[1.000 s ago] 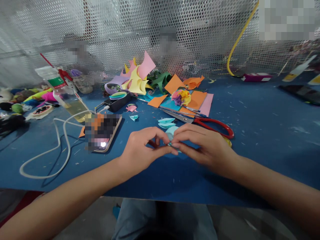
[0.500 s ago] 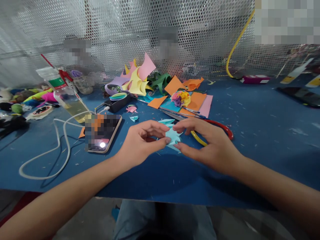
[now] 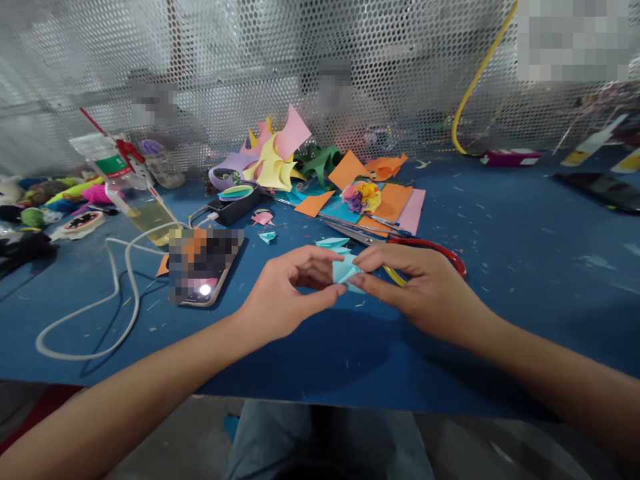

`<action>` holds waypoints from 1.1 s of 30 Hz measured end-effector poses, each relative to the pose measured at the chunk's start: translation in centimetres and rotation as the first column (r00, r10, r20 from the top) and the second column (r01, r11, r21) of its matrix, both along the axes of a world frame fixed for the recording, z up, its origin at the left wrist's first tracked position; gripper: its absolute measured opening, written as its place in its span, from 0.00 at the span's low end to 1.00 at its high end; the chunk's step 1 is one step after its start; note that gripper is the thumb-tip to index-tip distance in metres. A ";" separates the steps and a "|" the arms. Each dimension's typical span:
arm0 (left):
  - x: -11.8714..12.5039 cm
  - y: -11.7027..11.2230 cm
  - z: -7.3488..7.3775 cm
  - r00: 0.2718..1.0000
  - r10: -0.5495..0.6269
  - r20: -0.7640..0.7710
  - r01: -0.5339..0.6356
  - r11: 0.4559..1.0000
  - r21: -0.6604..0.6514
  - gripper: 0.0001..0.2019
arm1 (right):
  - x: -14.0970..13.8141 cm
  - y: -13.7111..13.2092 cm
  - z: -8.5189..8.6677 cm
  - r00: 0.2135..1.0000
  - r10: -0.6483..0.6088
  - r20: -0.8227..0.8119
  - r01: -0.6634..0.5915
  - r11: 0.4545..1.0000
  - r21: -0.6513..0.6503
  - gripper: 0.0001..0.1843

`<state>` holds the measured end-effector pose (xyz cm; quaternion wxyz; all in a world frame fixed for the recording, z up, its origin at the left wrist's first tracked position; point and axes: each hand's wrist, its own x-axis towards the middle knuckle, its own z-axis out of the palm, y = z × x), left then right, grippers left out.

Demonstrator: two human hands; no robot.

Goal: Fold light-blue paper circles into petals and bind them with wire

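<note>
Between my two hands is a small folded piece of light blue paper, held above the blue table. My left hand curves around its left side, with fingertips at the top edge and thumb at the lower edge. The thumb and fingers of my right hand pinch the paper's right side. Just behind it lie more light blue paper folds. Scissors with red and yellow handles lie behind my right hand, partly covered by it.
A phone with a white cable lies to the left, near a bottle of yellowish liquid. Coloured paper scraps and a paper flower are piled at the back. Perforated metal stands behind the table.
My right fingers have closed in and now pinch the paper's right side. The paper has turned and shows a smoother face. My left thumb has slid slightly right and down.
</note>
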<state>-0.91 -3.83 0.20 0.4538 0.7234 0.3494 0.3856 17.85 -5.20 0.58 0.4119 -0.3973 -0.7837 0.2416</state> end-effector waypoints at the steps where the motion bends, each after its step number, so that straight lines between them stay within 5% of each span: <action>1: 0.0 0.0 -0.1 1.000 0.016 -0.006 -0.016 1.000 0.000 0.13 | 0.0 0.0 0.0 1.000 -0.006 -0.001 0.006 1.000 -0.008 0.06; 7: 0.0 0.4 0.0 0.999 -0.030 0.016 0.032 0.989 -0.141 0.14 | 0.1 0.2 -0.2 1.000 -0.029 -0.011 0.027 0.985 -0.168 0.07; 12: -0.1 0.7 0.4 0.980 -0.193 -0.051 0.157 0.901 -0.404 0.19 | 0.2 0.7 -0.6 0.988 -0.011 -0.155 -0.041 0.945 -0.324 0.10; 18: -0.6 1.0 0.5 0.895 -0.397 -0.204 0.228 0.800 -0.556 0.18 | 0.1 0.8 -2.0 0.966 0.259 -0.019 -0.231 0.825 -0.515 0.09; 21: -0.8 1.0 0.4 0.872 -0.417 -0.257 0.239 0.820 -0.520 0.20 | 0.0 0.8 -2.3 0.959 0.266 0.100 -0.188 0.858 -0.478 0.10; 25: -1.1 0.8 0.5 0.847 -0.382 -0.369 0.220 0.885 -0.411 0.26 | -0.1 1.0 -2.4 0.945 0.217 0.245 -0.150 0.953 -0.264 0.07; 33: -1.5 0.8 1.1 0.806 -0.314 -0.501 0.185 0.939 -0.291 0.25 | -0.3 1.4 -3.4 0.896 0.283 0.342 -0.258 0.959 -0.118 0.10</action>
